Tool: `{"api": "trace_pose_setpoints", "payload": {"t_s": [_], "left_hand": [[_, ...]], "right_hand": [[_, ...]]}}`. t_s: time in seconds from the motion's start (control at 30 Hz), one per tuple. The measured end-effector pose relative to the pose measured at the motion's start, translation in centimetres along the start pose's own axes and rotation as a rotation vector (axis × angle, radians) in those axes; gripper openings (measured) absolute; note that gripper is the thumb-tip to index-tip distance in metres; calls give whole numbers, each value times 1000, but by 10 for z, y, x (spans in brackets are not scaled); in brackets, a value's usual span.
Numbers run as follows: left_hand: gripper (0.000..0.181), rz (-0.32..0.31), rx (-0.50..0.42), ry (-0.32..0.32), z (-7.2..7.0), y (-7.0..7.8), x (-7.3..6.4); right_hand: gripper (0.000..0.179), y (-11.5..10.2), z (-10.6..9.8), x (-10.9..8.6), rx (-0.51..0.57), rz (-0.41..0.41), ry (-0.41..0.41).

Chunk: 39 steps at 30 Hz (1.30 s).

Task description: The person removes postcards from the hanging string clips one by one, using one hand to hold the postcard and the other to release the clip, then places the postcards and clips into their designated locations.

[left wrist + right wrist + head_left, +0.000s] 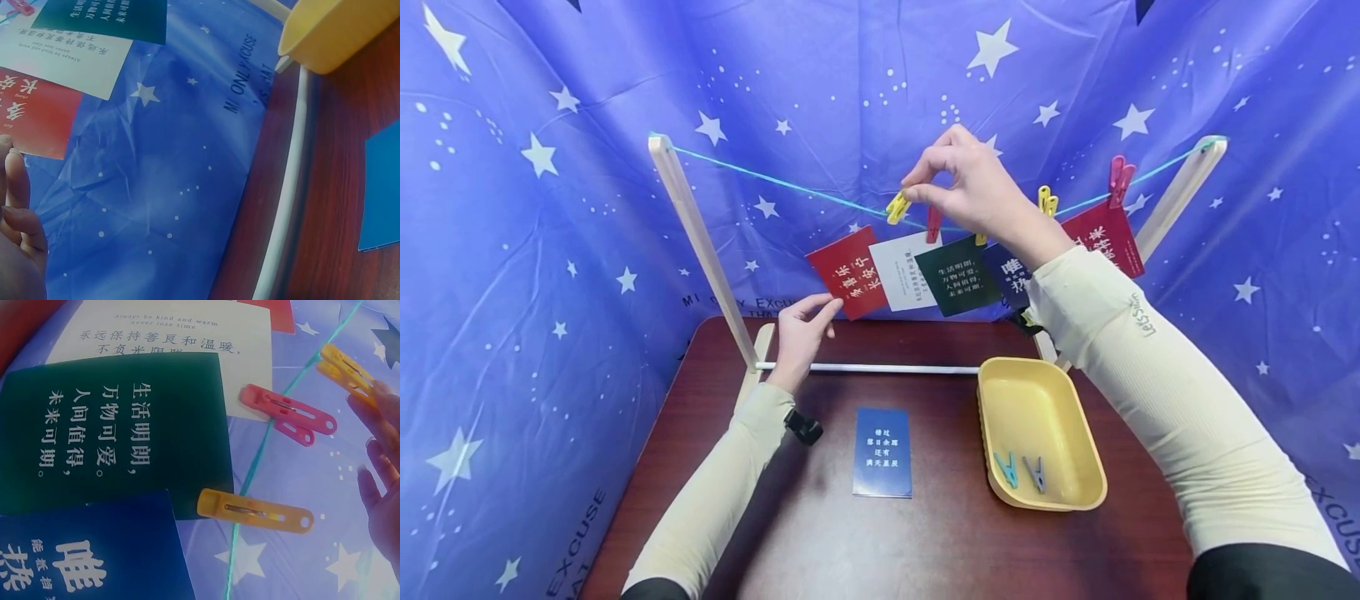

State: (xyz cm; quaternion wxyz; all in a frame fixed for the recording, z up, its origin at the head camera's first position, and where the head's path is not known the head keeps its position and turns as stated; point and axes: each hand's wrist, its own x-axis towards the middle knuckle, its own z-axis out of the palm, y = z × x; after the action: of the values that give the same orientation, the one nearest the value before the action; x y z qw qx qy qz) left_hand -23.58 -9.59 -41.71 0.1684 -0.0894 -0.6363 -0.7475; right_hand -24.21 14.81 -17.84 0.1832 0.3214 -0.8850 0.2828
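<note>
Above the far edge of the desk (820,542), the left hand (803,329) pinches the leftmost red card (850,271), the right hand (958,179) a yellow clip (897,208); best align card and string (775,179) within the clip before releasing.

Free for a hand along the cord (760,177) from the left post (702,250) to the yellow clip (897,207), blocked there by the pinching right hand (966,179). Crowded beyond by red clip (933,225), white card (901,271), green card (958,279) and navy card (1007,268), with the right forearm (1157,375) across in front. Hemmed in at the left hand (807,332) by the red card (852,271), pinched at its lower corner. Passable below the hanging cards, above the white rod (887,367). Free from overhead to the table card (882,454) and over the table (925,546) in front. Walled all round at the tray (1037,408), open at the top above a teal clip (1009,472) and a gray clip (1038,474).
</note>
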Motion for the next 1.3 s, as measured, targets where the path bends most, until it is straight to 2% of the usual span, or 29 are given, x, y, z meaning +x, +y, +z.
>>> {"api": "trace_pose_setpoints", "payload": {"t_s": [0.23,0.47,0.7,0.97,1.3], "left_hand": [[21,-15,3,13,-8,0,-3],[21,-41,-35,14,-12,4,-9],[22,-90,14,11,-13,24,-23],[19,-108,-33,32,-20,-4,-28],[20,-68,5,-3,-22,-9,-45]], "right_hand": [[7,-4,-6,-10,-24,-27,14],[7,-1,-10,-24,-28,-5,17],[6,7,-16,-37,-40,-20,21],[6,13,-23,-61,-36,60,-30],[5,36,-23,-88,-73,49,-97]]}}
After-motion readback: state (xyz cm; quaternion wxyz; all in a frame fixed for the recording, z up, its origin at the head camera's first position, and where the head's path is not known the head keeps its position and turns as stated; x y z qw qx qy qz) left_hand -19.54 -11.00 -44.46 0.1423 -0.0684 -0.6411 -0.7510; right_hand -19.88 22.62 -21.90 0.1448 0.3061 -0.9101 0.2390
